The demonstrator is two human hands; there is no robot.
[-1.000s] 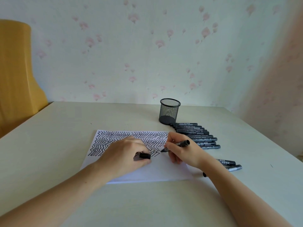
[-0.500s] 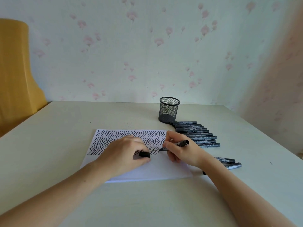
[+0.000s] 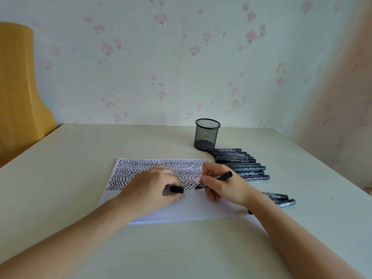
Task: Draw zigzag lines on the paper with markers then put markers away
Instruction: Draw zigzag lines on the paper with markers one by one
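The right hand (image 3: pixel 222 184) pinched the light, stiff marker (image 3: pixel 216 179) near its tip; the left hand (image 3: pixel 153 190) gripped its cap (image 3: pixel 176 189) beside it.

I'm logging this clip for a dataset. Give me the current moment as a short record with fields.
left hand: rests on the paper, holds the black cap
right hand: grips the marker, tip at the zigzags
paper: upper part filled with black zigzags, lower part blank
mesh cup: upright, no markers visible inside
spare markers: lying in a row right of the paper
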